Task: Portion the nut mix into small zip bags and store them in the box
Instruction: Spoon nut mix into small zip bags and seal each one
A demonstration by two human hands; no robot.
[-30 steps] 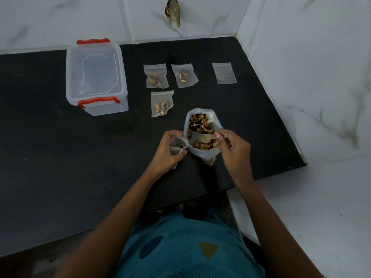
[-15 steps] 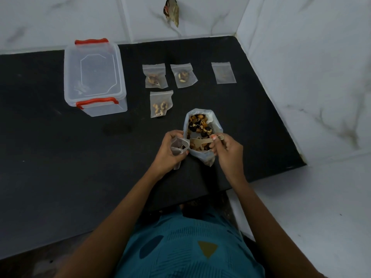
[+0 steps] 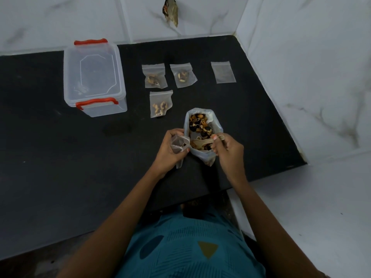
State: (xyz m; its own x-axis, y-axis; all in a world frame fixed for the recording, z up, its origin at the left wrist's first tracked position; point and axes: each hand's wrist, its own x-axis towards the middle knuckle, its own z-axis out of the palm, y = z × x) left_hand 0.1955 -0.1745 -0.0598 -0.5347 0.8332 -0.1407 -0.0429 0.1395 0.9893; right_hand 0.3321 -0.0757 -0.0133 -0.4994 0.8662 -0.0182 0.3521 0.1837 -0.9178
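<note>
Portioning under way on a black desk (image 3: pixel 60 157): the left hand (image 3: pixel 170 151) holds a small zip bag (image 3: pixel 179 144) with its mouth pulled open, touching or just beside the large bag of nut mix (image 3: pixel 202 127). The right hand (image 3: pixel 228 152) works a small wooden spoon (image 3: pixel 200 141) that lies across the nuts inside the large bag. Both grips are closed. The left curls round the small bag, and the right pinches the spoon's handle between thumb and fingers.

Whether the spoon is loaded cannot be told from here. The step in hand looks like another scoop for the held bag. To do it well, lift the spoon level, keep the open mouth close against the large bag's rim so the carry is short, and tip only once the bowl is inside the mouth.

Three filled zip bags (image 3: pixel 160 104) lie beyond the large bag (a fair guide to portion size). An empty zip bag (image 3: pixel 223 72) lies well apart at far right. The clear box (image 3: pixel 104 109), lid on and red latches down, stands at far left.
</note>
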